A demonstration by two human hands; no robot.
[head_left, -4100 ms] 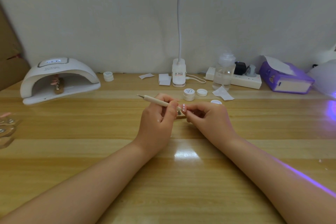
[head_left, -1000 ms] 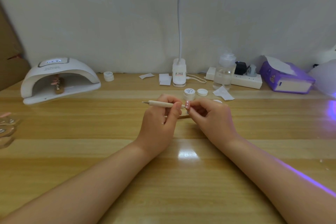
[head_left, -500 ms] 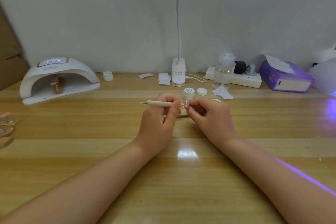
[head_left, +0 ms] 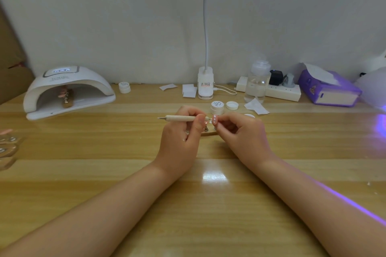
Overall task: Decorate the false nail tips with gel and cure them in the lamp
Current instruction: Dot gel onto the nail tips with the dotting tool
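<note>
Here: left hand [head_left: 179,137] grips dotting pen [head_left: 181,118] | right hand [head_left: 244,135] pinches nail tip [head_left: 215,120], base hidden

Dotting tool [head_left: 180,118] levelled; nail tip [head_left: 215,120] raised slightly.

Your left hand [head_left: 179,137] grips a dotting pen [head_left: 181,118] level, its tip at a pink nail tip [head_left: 215,120] — white-dotted — pinched by your right hand [head_left: 244,137]; the curing lamp [head_left: 66,92] sits far left on the wooden table [head_left: 104,152].

glossy wood-grain table [head_left: 208,204], smooth white plastic nail lamp [head_left: 69,87], pale matt wooden-looking dotting tool [head_left: 181,118], clear plastic bottle [head_left: 258,83], glossy pink nail tip [head_left: 215,120], white paper scraps [head_left: 189,91]
</note>
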